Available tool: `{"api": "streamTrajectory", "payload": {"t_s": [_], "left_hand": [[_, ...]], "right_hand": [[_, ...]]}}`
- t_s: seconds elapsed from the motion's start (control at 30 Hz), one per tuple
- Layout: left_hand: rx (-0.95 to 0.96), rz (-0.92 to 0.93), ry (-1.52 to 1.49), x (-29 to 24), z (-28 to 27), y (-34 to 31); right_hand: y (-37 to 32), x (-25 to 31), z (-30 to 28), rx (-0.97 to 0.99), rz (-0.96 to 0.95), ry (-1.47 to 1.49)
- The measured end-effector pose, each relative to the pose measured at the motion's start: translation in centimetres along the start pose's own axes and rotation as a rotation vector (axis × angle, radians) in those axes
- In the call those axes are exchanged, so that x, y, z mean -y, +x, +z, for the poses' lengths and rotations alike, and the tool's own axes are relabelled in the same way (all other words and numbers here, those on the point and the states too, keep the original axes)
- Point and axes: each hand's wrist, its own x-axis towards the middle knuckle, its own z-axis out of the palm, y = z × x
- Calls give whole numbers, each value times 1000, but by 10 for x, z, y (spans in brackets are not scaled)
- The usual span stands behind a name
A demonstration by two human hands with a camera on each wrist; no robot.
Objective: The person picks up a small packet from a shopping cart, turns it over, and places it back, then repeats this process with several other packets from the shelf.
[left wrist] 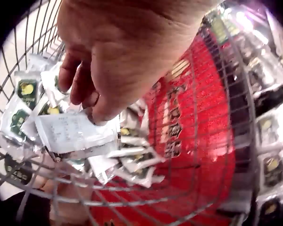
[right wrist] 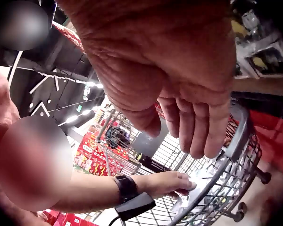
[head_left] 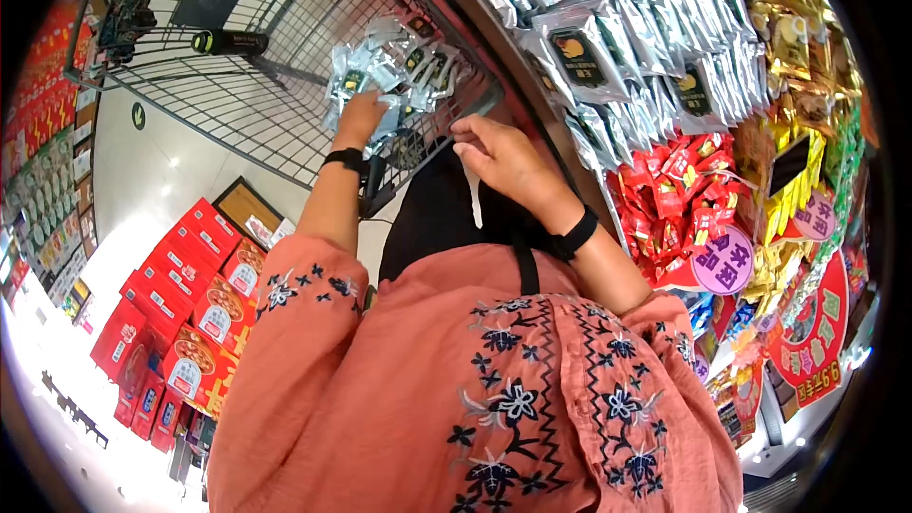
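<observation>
Inside the wire cart, my left hand is over a pile of small silver packets. Its thumb and curled fingers pinch the edge of one packet, whose pale printed back faces up in the left wrist view. Other packets with dark green labels lie beside and under it. My right hand hovers by the cart's near corner, holding nothing, its fingers loosely bent and the palm side showing in the right wrist view.
The cart also holds a dark bottle-like item. Along its right side runs a display of silver packets, with red packets nearer the body. Red boxes are stacked at the lower left.
</observation>
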Motion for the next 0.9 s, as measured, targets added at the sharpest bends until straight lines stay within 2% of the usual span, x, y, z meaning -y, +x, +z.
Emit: {"api": "streamTrajectory", "payload": {"t_s": [0.07, 0.1, 0.13, 0.27, 0.3, 0.37, 0.47, 0.53, 0.6, 0.7, 0.8, 0.83, 0.9], "left_hand": [[23, -151, -357, -3, -28, -9], [47, -224, -573, -27, -54, -27], [11, -219, -696, -60, -80, -50], [-41, -155, -1082, -105, -128, -98], [-38, -127, -1178, -118, -138, -110], [-70, -50, -1274, -151, -151, -137], [-66, 70, -1310, -189, -155, -165], [-34, 123, -1306, -218, -155, -179], [-43, 151, -1230, -245, -152, -190], [-7, 191, -1166, -281, -151, -207], [0, 211, -1131, -301, -156, -218], [-1, 265, -1086, -304, -155, -217], [-32, 293, -973, -311, -148, -213]], "right_hand": [[-3, 8, -2, 17, -12, 29], [-5, 15, -5, 32, -5, 23], [-6, 25, -9, 47, -1, 16], [-15, 46, -19, 93, -16, 50], [-19, 56, -21, 44, -77, 52], [-32, 85, -27, -54, -196, 56], [-49, 121, -41, -206, -541, -310], [-54, 126, -44, -293, -652, -413], [-64, 129, -51, -293, -673, -421], [-74, 119, -59, -347, -563, -326], [-76, 108, -75, -169, -213, 440], [-83, 108, -83, -114, -135, 609], [-95, 110, -100, -103, -91, 698]]}}
